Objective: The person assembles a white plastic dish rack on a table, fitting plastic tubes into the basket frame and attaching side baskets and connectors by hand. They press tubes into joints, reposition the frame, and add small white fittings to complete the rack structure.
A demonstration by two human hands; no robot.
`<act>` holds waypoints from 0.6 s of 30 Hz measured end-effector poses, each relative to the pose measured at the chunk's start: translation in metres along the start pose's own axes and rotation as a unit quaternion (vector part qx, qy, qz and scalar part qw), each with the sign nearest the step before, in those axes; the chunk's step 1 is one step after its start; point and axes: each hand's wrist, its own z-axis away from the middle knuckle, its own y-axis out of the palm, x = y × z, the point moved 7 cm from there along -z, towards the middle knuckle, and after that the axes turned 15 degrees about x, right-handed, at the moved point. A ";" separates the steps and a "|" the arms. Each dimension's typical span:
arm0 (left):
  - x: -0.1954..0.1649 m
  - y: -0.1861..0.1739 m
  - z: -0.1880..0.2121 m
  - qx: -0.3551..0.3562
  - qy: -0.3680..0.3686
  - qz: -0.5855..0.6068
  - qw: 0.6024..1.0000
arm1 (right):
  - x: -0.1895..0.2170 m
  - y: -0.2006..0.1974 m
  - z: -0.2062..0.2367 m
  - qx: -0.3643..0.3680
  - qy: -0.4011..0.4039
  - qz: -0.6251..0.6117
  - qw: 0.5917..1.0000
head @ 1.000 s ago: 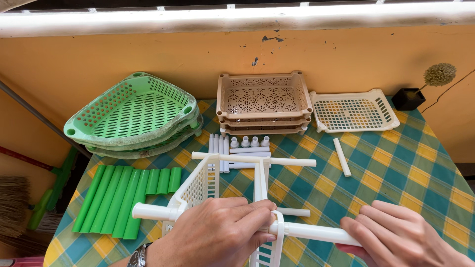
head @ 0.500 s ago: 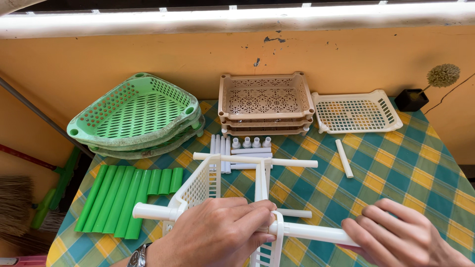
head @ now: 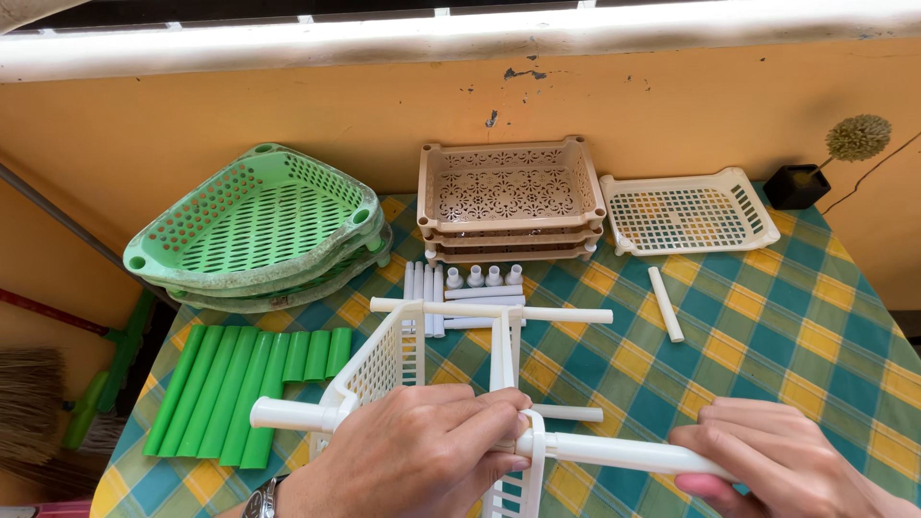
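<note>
- White plastic rack (head: 403,369), smooth and glossy, with round tubes and a lattice basket wall pierced by small square holes, is lying tilted on the checked cloth under and just beyond both sets of fingers.
- Left hand (head: 413,460) is curling over the near corner of the rack, its fingers wrapping closed around the joint where an upright tube meets the near crossbar; the lattice wall is rising just past its knuckles.
- Right hand (head: 777,465) is gripping the near white tube (head: 614,451), fingers closing narrowly around the smooth round bar, the thumb pressing from below.
- A short loose white tube (head: 566,413) is lying on the cloth between the two hands, just beyond the fingertips.
- Green ribbed half-round tubes (head: 245,379) are lying side by side, to the left of the left fingers.
- Farther beyond the fingers, loose white tubes and small caps (head: 470,286) are sitting in a row, with another white tube (head: 665,304) lying alone.
- Against the orange wall, stacked green triangular perforated baskets (head: 259,225), beige rectangular trays with flower cut-outs (head: 508,197), and a white lattice tray (head: 686,211) are resting.
- The tablecloth (head: 787,326) is showing a green, yellow and blue plaid weave.
</note>
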 end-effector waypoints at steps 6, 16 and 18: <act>-0.002 -0.001 0.003 -0.002 -0.001 0.002 1.000 | 0.013 -0.007 -0.005 -0.032 -0.009 0.066 0.997; -0.004 -0.002 0.005 0.002 -0.009 0.003 1.000 | 0.027 -0.019 -0.012 -0.058 -0.004 0.068 0.996; -0.005 -0.003 0.007 0.001 -0.007 0.004 1.000 | 0.031 -0.021 -0.014 -0.085 -0.014 0.085 0.993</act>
